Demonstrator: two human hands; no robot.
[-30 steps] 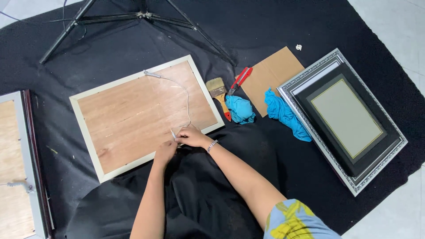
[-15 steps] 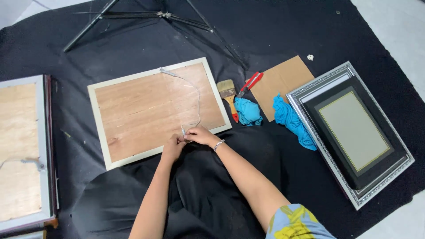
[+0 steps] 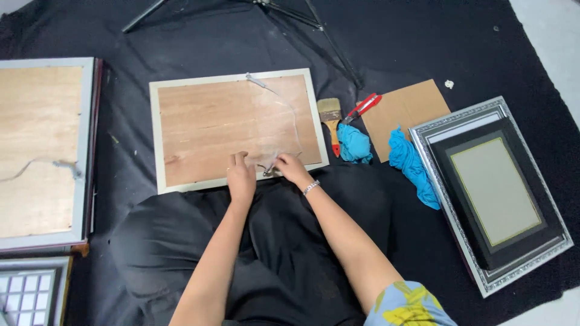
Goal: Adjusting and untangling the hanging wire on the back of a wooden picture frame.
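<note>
I see both my arms reaching forward, bare from the elbows down, converging toward the near edge of the picture frame back [image 3: 235, 124]. My left hand [image 3: 241, 177] lies palm down on that edge, fingers curled. My right hand [image 3: 290, 168] sits just beside it, to the right, fingers pinched together at the frame's lower rim, a bracelet on its wrist.

We wear black trousers, a short sleeve [image 3: 406, 305] in light blue with yellow leaf shapes, and a thin silver bracelet [image 3: 310, 187] on our right wrist.
</note>
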